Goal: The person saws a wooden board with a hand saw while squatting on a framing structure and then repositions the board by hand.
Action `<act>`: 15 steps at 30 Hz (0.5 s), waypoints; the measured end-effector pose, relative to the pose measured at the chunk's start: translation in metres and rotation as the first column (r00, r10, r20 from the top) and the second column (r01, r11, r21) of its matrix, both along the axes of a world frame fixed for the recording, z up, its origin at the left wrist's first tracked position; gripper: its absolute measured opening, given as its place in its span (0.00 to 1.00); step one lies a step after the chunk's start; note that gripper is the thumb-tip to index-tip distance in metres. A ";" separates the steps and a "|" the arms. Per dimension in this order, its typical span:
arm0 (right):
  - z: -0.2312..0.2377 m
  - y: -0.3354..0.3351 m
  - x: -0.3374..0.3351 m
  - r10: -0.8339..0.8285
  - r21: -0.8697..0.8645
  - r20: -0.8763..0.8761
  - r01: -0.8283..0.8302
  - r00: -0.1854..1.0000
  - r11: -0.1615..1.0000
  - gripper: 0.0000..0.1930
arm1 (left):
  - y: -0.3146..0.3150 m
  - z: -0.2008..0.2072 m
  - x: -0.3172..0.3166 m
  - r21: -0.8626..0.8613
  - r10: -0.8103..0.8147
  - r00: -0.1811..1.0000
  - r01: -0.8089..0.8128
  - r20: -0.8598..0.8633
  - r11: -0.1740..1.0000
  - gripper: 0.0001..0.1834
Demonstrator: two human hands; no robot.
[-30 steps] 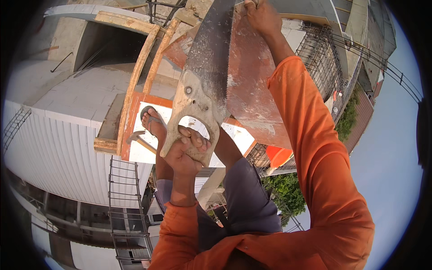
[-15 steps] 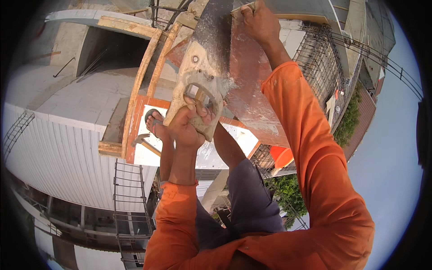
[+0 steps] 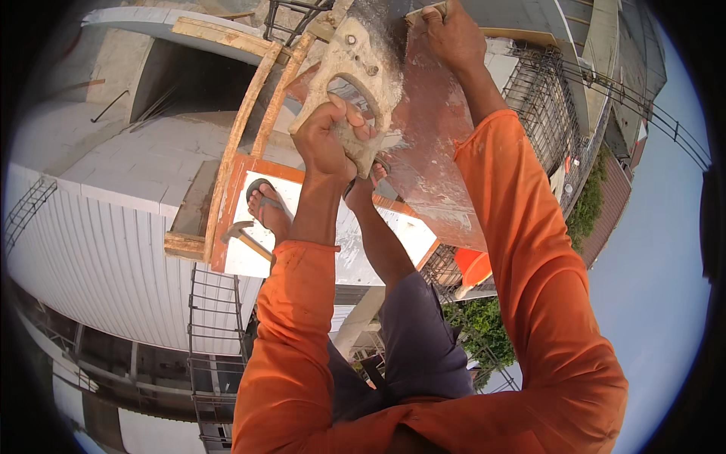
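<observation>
A handsaw with a worn wooden handle is in my left hand, its fingers wrapped through the handle's opening. Its dark blade runs away from me past the upper edge of the view. To the right of the saw lies a reddish-brown board with pale scuffs on its face. My right hand grips this board at its far edge, thumb and fingers pressed together. The blade meets the board's left side near the top; the exact contact is blurred.
My sandalled feet stand below, one on a white panel. A claw hammer lies by the left foot. Curved wooden strips rise at left. A rebar cage and an orange container are at right. Ground lies far below.
My left hand has pushed the saw forward, away from me, and slightly right, uncovering more of my feet. My right hand keeps its hold on the board.
</observation>
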State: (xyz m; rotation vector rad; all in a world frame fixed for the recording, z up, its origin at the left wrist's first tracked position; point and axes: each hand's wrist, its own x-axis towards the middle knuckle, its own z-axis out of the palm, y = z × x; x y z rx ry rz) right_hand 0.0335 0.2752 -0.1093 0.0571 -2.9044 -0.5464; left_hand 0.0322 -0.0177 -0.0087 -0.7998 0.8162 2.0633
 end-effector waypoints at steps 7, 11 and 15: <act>0.012 0.036 0.011 0.035 0.016 0.017 -0.035 0.999 0.999 0.13 | -0.054 0.044 0.069 0.186 0.050 0.996 -0.063 0.076 0.980 0.07; 0.015 0.050 -0.005 0.068 0.046 -0.020 -0.067 0.997 0.997 0.12 | -0.017 0.045 0.048 0.151 0.062 0.994 -0.075 0.089 0.986 0.07; -0.003 0.023 -0.008 0.073 -0.009 -0.047 -0.074 0.996 0.997 0.11 | 0.065 -0.015 -0.044 -0.038 -0.044 0.997 0.047 0.071 0.998 0.09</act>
